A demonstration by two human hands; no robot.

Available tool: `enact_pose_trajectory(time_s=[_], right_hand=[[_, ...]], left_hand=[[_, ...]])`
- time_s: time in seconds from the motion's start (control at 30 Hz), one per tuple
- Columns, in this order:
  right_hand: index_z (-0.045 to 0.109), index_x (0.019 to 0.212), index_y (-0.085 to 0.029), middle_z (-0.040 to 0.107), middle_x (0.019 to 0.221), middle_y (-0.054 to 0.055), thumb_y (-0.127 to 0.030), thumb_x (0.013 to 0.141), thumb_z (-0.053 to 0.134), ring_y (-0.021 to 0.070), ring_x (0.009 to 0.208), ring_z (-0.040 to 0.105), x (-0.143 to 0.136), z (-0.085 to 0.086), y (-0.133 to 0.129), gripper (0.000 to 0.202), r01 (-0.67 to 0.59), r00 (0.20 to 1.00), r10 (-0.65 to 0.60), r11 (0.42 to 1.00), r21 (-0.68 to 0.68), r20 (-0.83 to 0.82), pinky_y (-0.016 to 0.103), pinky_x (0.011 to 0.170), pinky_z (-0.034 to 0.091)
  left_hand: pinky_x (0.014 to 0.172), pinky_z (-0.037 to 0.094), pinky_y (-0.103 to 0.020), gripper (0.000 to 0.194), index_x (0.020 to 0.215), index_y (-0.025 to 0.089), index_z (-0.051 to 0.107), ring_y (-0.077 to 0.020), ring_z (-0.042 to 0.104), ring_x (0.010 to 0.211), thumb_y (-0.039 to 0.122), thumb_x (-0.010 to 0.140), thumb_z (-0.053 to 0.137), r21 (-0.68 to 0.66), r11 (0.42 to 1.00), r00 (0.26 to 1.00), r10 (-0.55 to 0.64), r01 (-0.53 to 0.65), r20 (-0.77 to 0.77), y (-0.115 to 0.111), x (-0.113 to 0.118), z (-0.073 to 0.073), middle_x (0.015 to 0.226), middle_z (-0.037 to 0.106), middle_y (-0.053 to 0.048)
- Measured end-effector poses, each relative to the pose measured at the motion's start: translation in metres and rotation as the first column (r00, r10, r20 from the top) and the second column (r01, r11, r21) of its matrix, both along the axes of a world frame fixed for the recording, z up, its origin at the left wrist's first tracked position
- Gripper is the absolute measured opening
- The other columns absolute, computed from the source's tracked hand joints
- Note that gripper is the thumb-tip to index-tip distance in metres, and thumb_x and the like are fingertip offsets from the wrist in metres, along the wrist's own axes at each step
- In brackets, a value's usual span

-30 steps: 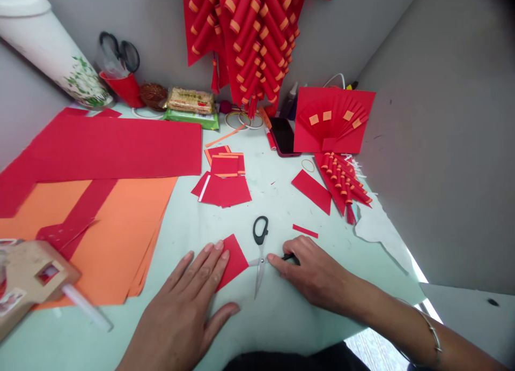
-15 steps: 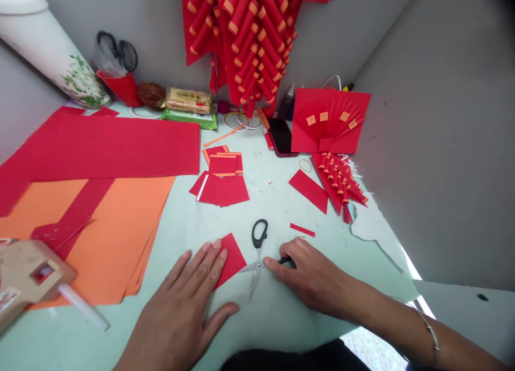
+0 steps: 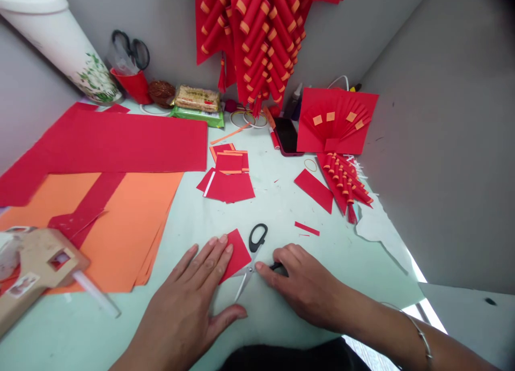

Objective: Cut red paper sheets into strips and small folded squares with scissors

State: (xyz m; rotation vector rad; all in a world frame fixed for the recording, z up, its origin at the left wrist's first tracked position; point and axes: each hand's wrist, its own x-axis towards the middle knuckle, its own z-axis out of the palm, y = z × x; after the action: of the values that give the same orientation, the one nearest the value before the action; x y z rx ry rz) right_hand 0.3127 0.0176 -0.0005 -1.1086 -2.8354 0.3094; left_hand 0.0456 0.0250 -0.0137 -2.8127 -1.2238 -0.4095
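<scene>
My left hand (image 3: 193,301) lies flat on a small piece of red paper (image 3: 238,253), pressing it to the table with its fingers stretched out. Closed around one black handle of the scissors (image 3: 250,270) is my right hand (image 3: 301,282). The other handle loop points away from me, and the blades are spread apart. One blade reaches to the paper's lower right edge, partly under it; the other lies on the table beside my left thumb. A thin red strip (image 3: 307,229) rests beyond my right hand.
Small red pieces (image 3: 231,186) lie mid-table. Red sheets (image 3: 161,143), orange sheets (image 3: 132,237) and a glue gun (image 3: 48,258) occupy the left. A red rectangle (image 3: 316,191), paper fan (image 3: 338,119) and phone (image 3: 288,136) are right of centre. Red paper firecrackers (image 3: 257,44) hang at the back.
The scissors have moved left with my right hand and turned, bringing one blade to the red paper's edge. My left hand stays flat on the paper. The whole view has shifted slightly.
</scene>
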Motion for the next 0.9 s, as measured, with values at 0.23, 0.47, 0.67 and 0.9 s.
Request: enact_pose_trajectory(time_s=[0.23,0.47,0.67,0.9], right_hand=[[0.045,0.140,-0.012,0.059,0.103,0.015,-0.012,0.086,0.055,0.0269,0.082,0.049,-0.004,-0.002,-0.007,0.055,-0.018,1.000,0.018,1.000,-0.019,-0.016,0.041,0.072,0.044],[0.047,0.139,-0.013,0.061,0.100,0.014,-0.016,0.088,0.054,0.0268,0.081,0.051,-0.014,0.003,-0.009,0.051,-0.068,0.997,0.067,0.996,-0.048,-0.036,0.042,0.072,0.047],[0.051,0.137,-0.022,0.060,0.103,0.012,-0.016,0.097,0.047,0.0244,0.086,0.055,0.017,0.010,-0.013,0.041,0.100,0.987,-0.109,0.992,-0.081,-0.119,0.036,0.074,0.049],[0.058,0.131,-0.017,0.058,0.102,0.014,-0.014,0.096,0.047,0.0274,0.090,0.055,0.031,-0.009,0.009,0.036,0.329,0.937,-0.320,0.943,0.044,-0.142,0.040,0.075,0.051]], left_hand=[[0.114,0.026,-0.042,0.092,0.150,0.013,0.033,-0.0288,0.048,0.134,0.071,0.082,0.051,0.006,1.000,1.000,0.005,-0.005,-0.007,0.000,0.000,0.000,0.147,0.052,-0.014],[0.115,0.023,-0.040,0.087,0.146,0.011,0.041,-0.0276,0.048,0.135,0.071,0.083,0.050,0.012,1.000,1.000,0.000,0.000,-0.026,-0.001,-0.003,-0.001,0.148,0.052,-0.013],[0.114,0.025,-0.039,0.075,0.143,0.011,0.042,-0.0260,0.052,0.131,0.060,0.087,0.053,0.027,0.999,1.000,-0.023,0.023,0.006,0.001,-0.005,0.004,0.144,0.056,-0.011],[0.090,0.048,-0.042,0.048,0.130,0.015,0.054,-0.0294,0.063,0.105,0.041,0.090,0.059,-0.097,0.969,0.949,0.241,-0.225,0.203,0.006,0.001,0.008,0.117,0.068,-0.014]])
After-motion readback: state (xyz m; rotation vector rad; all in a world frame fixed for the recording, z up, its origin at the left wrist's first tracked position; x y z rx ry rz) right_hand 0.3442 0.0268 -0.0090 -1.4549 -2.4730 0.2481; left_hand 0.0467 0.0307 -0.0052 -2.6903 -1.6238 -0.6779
